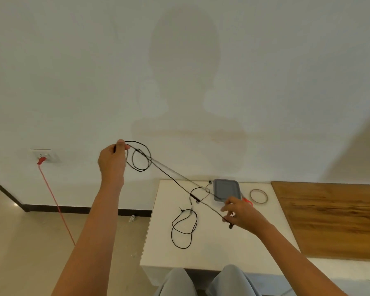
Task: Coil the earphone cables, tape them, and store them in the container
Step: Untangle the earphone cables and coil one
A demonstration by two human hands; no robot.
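Observation:
My left hand (pixel 112 161) is raised in front of the wall, pinching a black earphone cable (pixel 165 173) with two loops hanging beside it. The cable runs taut down to my right hand (pixel 241 213), which grips its other end just above the white table (pixel 212 251); an earbud hangs below the fingers. A second black earphone cable (pixel 184 228) lies loosely looped on the table. The grey container (pixel 225 190) sits with its lid on at the table's far edge. A tape roll (pixel 259 196) lies to its right.
Something red (pixel 248 201) lies partly hidden behind my right hand. A wooden board (pixel 333 218) covers the table's right part. A red cord (pixel 56 204) runs from a wall socket (pixel 43 155) down to the floor at left. My knees (pixel 201 280) are under the table's front edge.

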